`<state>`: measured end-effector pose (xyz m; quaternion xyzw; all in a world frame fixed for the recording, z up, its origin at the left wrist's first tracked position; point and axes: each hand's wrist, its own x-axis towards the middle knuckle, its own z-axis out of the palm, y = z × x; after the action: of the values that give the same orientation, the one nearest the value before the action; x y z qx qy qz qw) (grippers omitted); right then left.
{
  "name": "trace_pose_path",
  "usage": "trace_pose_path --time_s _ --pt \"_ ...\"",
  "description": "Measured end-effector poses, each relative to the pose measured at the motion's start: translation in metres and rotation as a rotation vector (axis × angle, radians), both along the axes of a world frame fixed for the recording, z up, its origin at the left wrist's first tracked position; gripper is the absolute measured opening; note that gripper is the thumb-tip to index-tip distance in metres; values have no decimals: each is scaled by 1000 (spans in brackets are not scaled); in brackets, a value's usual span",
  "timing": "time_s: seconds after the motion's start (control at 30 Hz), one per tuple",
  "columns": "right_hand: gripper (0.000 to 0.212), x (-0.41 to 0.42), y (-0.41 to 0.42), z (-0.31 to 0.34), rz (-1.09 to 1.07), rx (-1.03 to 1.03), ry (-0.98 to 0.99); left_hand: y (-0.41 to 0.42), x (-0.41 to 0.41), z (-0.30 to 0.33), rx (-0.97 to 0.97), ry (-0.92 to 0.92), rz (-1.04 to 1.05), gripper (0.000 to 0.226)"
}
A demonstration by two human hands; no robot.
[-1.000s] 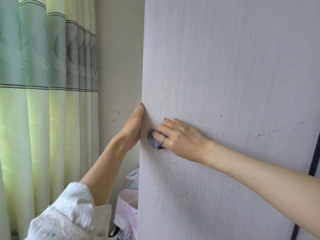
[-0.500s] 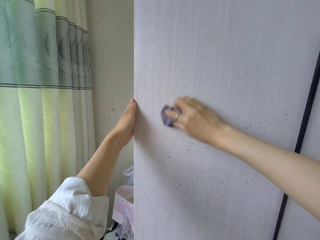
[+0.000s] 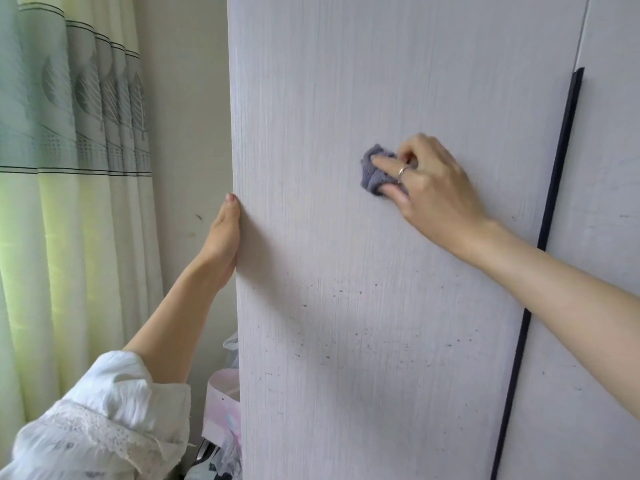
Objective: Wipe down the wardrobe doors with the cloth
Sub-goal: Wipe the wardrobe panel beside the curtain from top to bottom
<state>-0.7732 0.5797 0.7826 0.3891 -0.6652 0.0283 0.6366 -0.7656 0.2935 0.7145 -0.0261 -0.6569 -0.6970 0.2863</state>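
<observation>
A pale grey-white wardrobe door with fine vertical grain fills the middle of the view. Small dark specks dot its lower half. My right hand holds a small bunched grey-blue cloth with curled fingers and presses it against the door at mid height. My left hand grips the door's left edge; its thumb lies along the front and its fingers are hidden behind the door.
A black vertical handle strip runs down the door's right edge, beside a second door. Green curtains hang at the left by a cream wall. A pink-and-white bag sits low behind the door.
My right hand has slid the cloth rightwards and slightly up across the door, away from the left edge. My left hand has kept its hold on the edge.
</observation>
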Motion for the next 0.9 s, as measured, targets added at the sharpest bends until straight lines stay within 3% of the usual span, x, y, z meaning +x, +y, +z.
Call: trace_pose_path --time_s 0.07,0.23,0.33,0.4,0.47,0.57,0.63,0.73,0.8,0.9 --pt "34 0 4 -8 16 -55 -30 3 0 0 9 8 37 57" --pt "26 -5 30 -97 -5 297 -21 6 2 2 19 7 73 57" --pt "21 -7 45 -80 -46 408 39 7 1 2 21 2 96 56" --pt "23 -6 49 -49 -48 308 40 8 0 1 25 2 114 57" --pt "30 -4 55 -19 -22 76 -5 9 -1 1 28 2 143 57" --pt "35 -4 58 -24 4 -105 -72 12 1 0 24 11 174 55" --pt "33 -7 63 -63 -3 5 -57 13 2 0 22 10 174 55" --pt "33 -6 87 -115 -48 330 -23 8 2 -2 24 4 138 57" --pt "32 -4 103 -111 -93 503 9 5 2 -5 35 -19 96 58" --pt "25 1 109 -60 -164 420 30 8 4 -16 54 -87 49 64"
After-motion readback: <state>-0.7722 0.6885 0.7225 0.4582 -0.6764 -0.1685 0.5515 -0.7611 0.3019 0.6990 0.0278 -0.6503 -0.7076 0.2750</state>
